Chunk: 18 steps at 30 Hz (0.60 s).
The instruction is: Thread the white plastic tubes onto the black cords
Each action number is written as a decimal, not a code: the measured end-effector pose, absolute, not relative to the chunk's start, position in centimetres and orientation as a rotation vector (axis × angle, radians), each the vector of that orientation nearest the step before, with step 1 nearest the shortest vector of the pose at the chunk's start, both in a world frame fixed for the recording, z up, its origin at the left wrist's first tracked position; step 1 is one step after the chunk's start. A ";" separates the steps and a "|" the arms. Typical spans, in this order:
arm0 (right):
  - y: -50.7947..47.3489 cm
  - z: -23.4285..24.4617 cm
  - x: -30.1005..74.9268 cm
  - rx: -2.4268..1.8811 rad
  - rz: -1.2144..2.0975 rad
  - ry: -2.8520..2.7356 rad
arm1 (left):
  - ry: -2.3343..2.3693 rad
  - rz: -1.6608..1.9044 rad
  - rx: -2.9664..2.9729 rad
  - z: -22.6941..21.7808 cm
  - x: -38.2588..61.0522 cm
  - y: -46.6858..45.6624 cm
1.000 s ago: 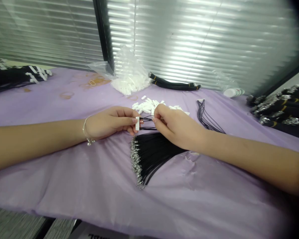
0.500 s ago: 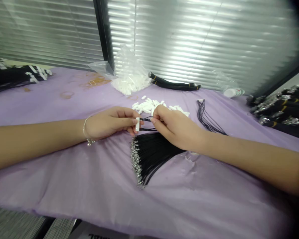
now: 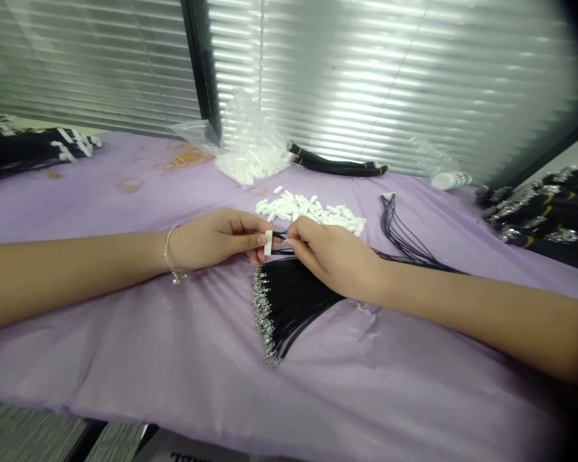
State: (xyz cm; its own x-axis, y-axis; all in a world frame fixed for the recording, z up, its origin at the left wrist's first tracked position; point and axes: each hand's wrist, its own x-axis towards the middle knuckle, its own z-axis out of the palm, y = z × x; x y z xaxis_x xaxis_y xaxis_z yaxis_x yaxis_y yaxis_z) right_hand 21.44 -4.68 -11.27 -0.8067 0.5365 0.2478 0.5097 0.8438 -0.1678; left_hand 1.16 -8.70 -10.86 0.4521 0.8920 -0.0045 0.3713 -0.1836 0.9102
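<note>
My left hand (image 3: 221, 240) pinches a small white connector housing (image 3: 268, 243) between thumb and fingers. Thin black wires (image 3: 283, 252) run from the housing toward the right. Close beside it, my right hand (image 3: 332, 256) is closed, its thumb and forefinger pinching a black wire (image 3: 279, 235) near the housing; the wire's tip is too small to make out. Beneath the right hand lies a fanned bundle of black wires (image 3: 293, 301) with silvery metal terminals (image 3: 264, 314) at the left end. Just behind the hands is a pile of loose white housings (image 3: 293, 205).
A clear plastic bag of white housings (image 3: 250, 157) stands at the back, near rubber bands (image 3: 183, 157). Tied black wire bundles (image 3: 337, 160) lie by the blinds, more wire bundles (image 3: 549, 205) at right. A housing with wires (image 3: 388, 195) rests right of the pile. Finished-looking wires (image 3: 29, 147) lie far left.
My right hand has moved left, closer to the housing, so less wire shows between the hands. My left hand keeps its pinch with hardly any shift.
</note>
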 end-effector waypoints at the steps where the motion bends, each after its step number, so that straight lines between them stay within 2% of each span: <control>1: -4.7 -11.2 21.4 -0.799 0.127 -2.737 | 1.087 0.695 1.758 -10.9 1.1 -8.7; 9: -4.6 -9.3 22.1 -0.907 0.085 -2.849 | 0.989 0.801 1.546 -11.4 1.1 -8.5; 12: -3.8 -7.9 22.8 -0.987 -0.070 -2.958 | 1.017 0.842 1.494 -11.5 1.2 -8.6; 18: -2.0 -4.0 25.0 -1.090 -0.191 -2.843 | 1.242 0.674 1.829 -11.1 1.3 -9.2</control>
State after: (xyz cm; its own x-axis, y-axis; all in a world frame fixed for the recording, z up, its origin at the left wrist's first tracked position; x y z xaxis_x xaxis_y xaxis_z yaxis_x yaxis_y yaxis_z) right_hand 25.05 -1.99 -3.95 -0.7412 0.6588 0.1292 0.6701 0.7375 0.0839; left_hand 1.26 -9.22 -11.05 0.3739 0.9274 -0.0106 0.4971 -0.1907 0.8465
